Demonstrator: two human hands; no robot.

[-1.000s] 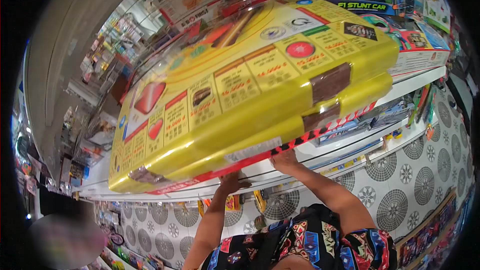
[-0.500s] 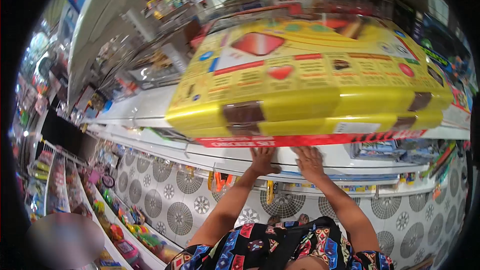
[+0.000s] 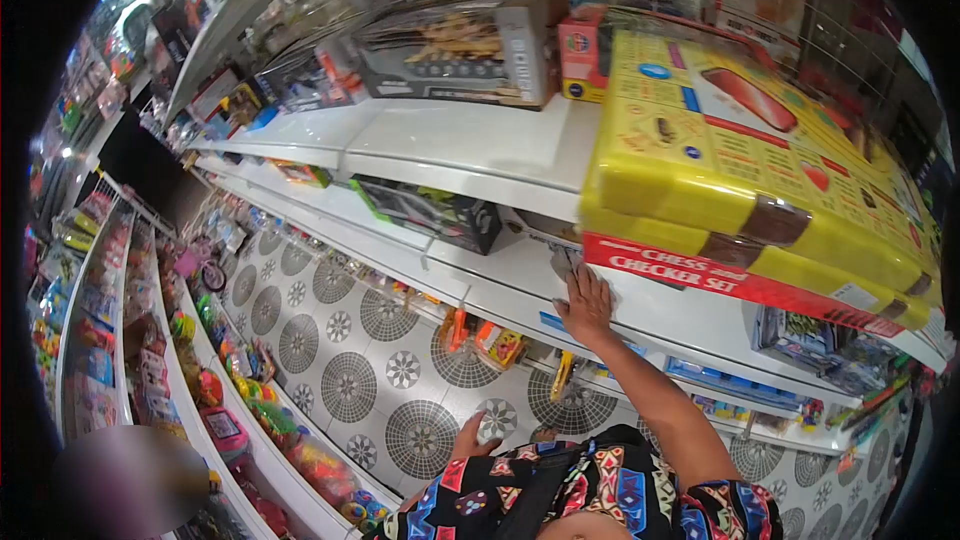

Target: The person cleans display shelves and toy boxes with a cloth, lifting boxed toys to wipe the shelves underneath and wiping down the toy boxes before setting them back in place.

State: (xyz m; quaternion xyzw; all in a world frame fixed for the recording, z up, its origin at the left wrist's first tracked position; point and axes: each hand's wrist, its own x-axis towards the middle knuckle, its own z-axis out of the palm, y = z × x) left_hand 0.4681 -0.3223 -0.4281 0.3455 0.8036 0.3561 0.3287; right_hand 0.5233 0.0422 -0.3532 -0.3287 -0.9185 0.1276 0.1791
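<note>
My right hand (image 3: 586,304) lies flat with its fingers spread on the lower shelf (image 3: 660,307), near the front left of the chess and checker set box (image 3: 690,278). That red box sticks out beneath a yellow box (image 3: 690,190) with brown tape, on the upper shelf (image 3: 470,145). Its lettering faces me. Close to my body, over the patterned floor, my left hand (image 3: 472,438) hangs with thumb and fingers apart, holding nothing. Behind the right fingertips a partly hidden grey box (image 3: 540,227) sits on the lower shelf.
A grey box with tan sticks pictured (image 3: 460,50) and a small pink box (image 3: 582,55) stand on the upper shelf. A black box (image 3: 430,210) is on the lower one. Shelves of colourful toys (image 3: 270,410) line the left. Orange packs (image 3: 497,342) hang below the shelf edge.
My left hand has left the lower shelf and drawn back toward my body. My right hand stays at the shelf. The view has turned left, so the boxes appear farther right.
</note>
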